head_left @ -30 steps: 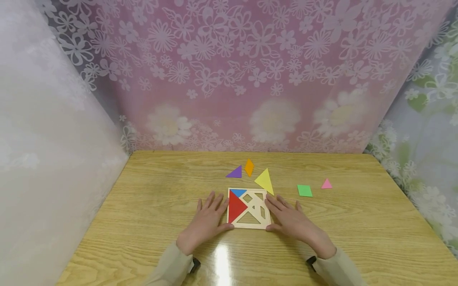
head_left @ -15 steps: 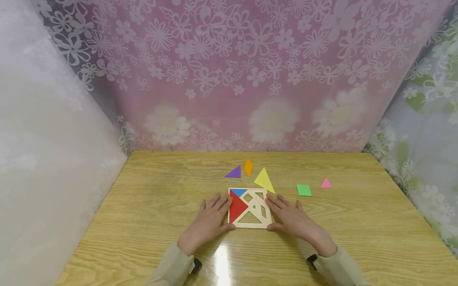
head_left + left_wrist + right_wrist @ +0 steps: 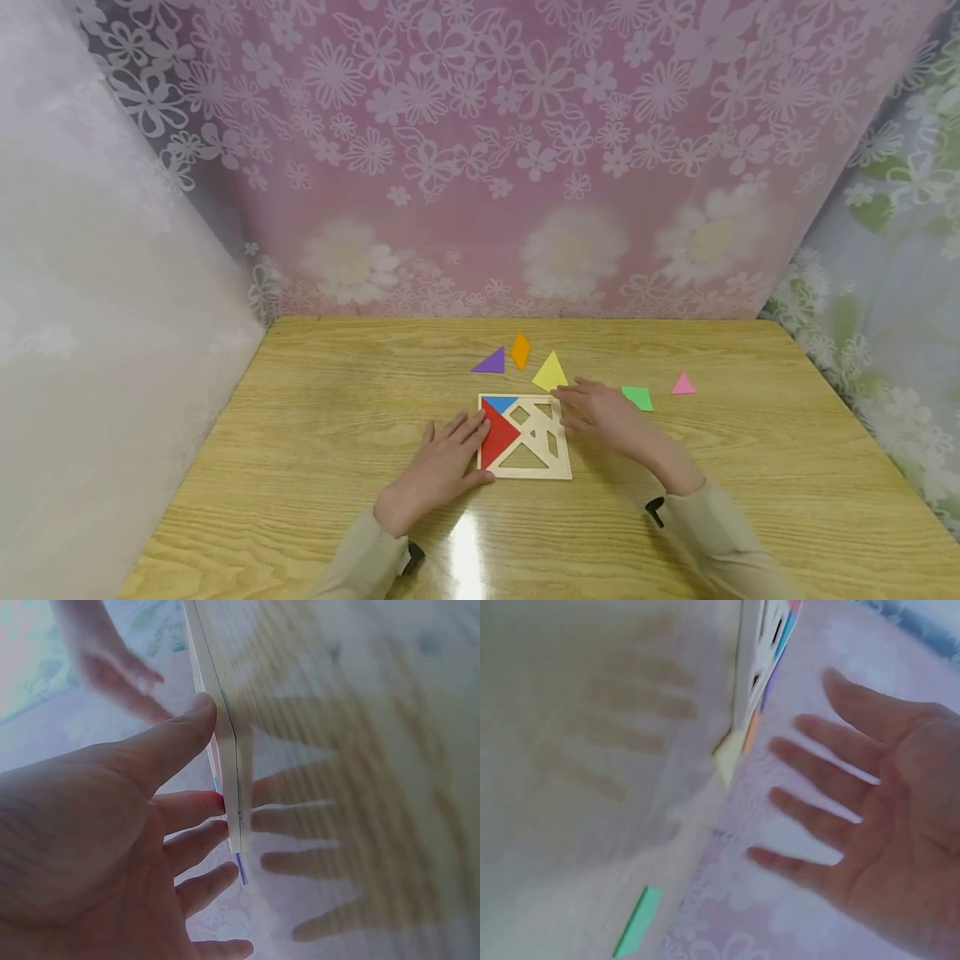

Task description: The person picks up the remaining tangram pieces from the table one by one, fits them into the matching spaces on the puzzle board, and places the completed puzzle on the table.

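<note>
A wooden tangram tray (image 3: pixel 536 474) lies flat on the table. A red triangle (image 3: pixel 497 437) and a blue triangle (image 3: pixel 498 403) sit in its recesses; other recesses show bare. My left hand (image 3: pixel 433 477) rests on the tray's left side, thumb and fingertips touching the edge (image 3: pixel 229 739). My right hand (image 3: pixel 611 421) is off the tray, held above its upper right corner with fingers spread and nothing in them. The fingertips partly cover a yellow triangle (image 3: pixel 550 371). Beside that hand, partly hidden, lies a green parallelogram-like piece (image 3: pixel 639 397).
Behind the tray lie a purple triangle (image 3: pixel 492 362) and an orange rhombus-like piece (image 3: pixel 521 351). Farther right is a small pink triangle (image 3: pixel 683 384). The wood-grain table (image 3: pixel 360 375) ends at a floral curtain (image 3: pixel 465 167) at the back.
My right hand has left the tray's right edge and moved up and away toward the yellow triangle. My left hand stays at the left edge.
</note>
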Demonstrator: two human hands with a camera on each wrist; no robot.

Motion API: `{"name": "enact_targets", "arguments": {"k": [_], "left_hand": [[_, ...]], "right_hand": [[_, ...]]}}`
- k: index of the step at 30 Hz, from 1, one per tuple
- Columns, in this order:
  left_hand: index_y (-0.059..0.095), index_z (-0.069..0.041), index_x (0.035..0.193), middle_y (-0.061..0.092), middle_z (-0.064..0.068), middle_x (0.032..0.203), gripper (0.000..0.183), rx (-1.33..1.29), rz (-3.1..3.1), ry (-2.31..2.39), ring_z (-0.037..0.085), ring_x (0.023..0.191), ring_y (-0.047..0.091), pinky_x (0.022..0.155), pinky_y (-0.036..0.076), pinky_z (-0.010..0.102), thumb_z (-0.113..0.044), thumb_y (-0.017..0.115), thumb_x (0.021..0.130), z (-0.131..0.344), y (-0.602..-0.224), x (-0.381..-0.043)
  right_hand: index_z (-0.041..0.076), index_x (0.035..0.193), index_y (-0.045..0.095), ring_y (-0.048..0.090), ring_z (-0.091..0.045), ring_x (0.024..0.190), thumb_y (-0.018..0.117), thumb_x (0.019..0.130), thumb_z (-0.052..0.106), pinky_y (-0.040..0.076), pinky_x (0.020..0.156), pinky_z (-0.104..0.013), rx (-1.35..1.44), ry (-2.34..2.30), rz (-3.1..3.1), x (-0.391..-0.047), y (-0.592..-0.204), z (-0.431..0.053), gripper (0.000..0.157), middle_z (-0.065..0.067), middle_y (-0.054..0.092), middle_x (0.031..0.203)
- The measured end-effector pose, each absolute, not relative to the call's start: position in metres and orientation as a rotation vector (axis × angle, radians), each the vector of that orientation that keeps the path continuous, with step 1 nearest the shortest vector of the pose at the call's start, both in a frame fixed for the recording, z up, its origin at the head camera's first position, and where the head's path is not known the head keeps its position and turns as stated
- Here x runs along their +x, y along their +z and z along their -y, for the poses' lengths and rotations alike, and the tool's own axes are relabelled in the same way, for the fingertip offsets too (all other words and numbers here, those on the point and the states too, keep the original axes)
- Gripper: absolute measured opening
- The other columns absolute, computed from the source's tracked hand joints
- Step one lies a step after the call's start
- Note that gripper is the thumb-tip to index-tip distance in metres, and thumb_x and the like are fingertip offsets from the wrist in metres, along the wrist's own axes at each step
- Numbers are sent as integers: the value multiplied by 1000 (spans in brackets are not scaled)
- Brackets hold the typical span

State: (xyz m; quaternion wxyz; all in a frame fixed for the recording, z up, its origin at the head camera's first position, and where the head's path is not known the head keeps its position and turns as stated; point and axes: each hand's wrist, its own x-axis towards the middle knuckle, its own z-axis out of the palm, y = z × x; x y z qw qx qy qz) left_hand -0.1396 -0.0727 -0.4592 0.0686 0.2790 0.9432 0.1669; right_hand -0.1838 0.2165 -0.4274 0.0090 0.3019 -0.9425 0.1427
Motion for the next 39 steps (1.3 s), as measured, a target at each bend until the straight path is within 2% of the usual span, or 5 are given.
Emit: {"name": "enact_targets", "arguments": {"k": [5,14,21,30,39], "left_hand": [[42,-4,155,33,9,164,74,836,-2841,525,37,150,29,114,22,71,-43,66,96,73,-457,-138],[42,-5,155,32,8,164,74,832,-2844,491,37,151,29,114,23,70,-44,66,96,72,-457,-138],[42,-5,155,33,8,164,74,832,-2848,490,36,151,29,114,23,70,-44,66,97,72,-456,-137],[42,-5,155,33,9,164,74,839,-2867,496,37,150,29,114,23,70,-44,65,97,73,-460,-139],[42,-4,154,33,9,164,73,833,-2859,496,37,150,29,113,24,71,-44,65,97,72,-459,-140]], "right_hand": [[0,132,66,58,-43,125,67,95,-1,49,99,-57,1007,413,2843,-219,-430,-217,38,-20,65,132],[16,138,65,53,-42,132,41,84,-28,47,98,-63,1130,253,2938,-252,-438,-214,74,-17,57,145],[16,143,60,49,-45,135,44,86,-26,40,97,-76,1174,167,3048,-254,-437,-213,73,-18,51,150],[15,137,64,52,-44,131,53,76,-30,52,93,-58,1150,204,3081,-256,-434,-217,76,-18,54,147],[13,127,68,56,-44,125,66,73,-26,49,99,-57,1126,242,3081,-253,-435,-226,67,-18,58,139]]}}
